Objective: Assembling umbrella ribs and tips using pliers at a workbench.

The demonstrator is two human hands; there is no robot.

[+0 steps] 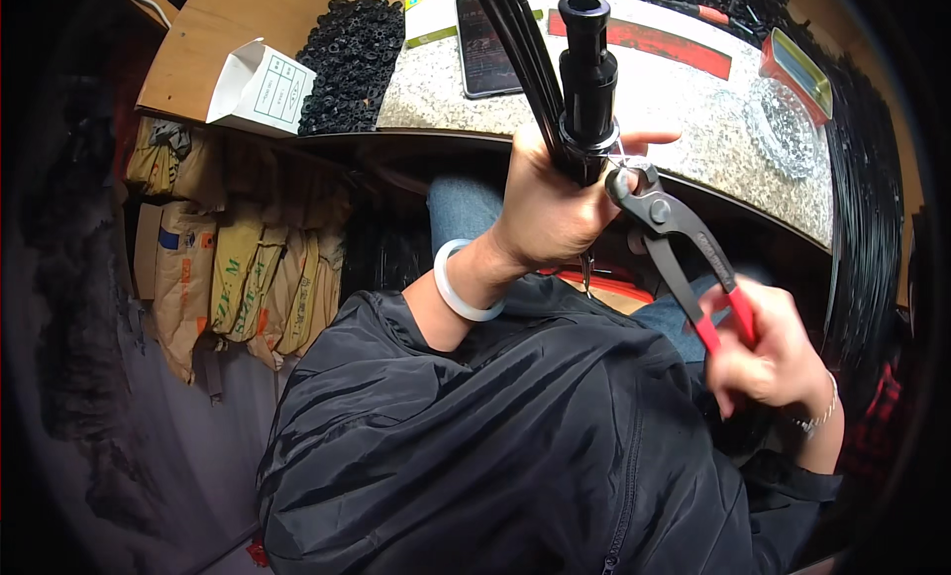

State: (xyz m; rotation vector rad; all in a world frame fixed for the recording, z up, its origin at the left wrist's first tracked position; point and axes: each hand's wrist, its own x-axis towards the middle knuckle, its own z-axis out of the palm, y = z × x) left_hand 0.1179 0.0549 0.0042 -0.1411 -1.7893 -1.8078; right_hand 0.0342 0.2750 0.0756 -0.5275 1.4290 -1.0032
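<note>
Fingers of the left hand [557, 216] clasp a black tube [588, 85] and slim rods [532, 65] before a speckled bench [684, 104]; the right hand [771, 345] grips red-handled pincers [686, 240] at a thin wire [618, 147], its fastening apparently unfinished. Beyond, an open white box [267, 92] and glass dish [781, 129] reveal no certain contents.

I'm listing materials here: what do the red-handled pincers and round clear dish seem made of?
Pincers: satin dark metal, probably steel, judging by the grey sheen; the grips, evenly red, suggest smooth plastic or rubber. Round dish: likely patterned glass, being transparent with glints; plastic is possible.
</note>
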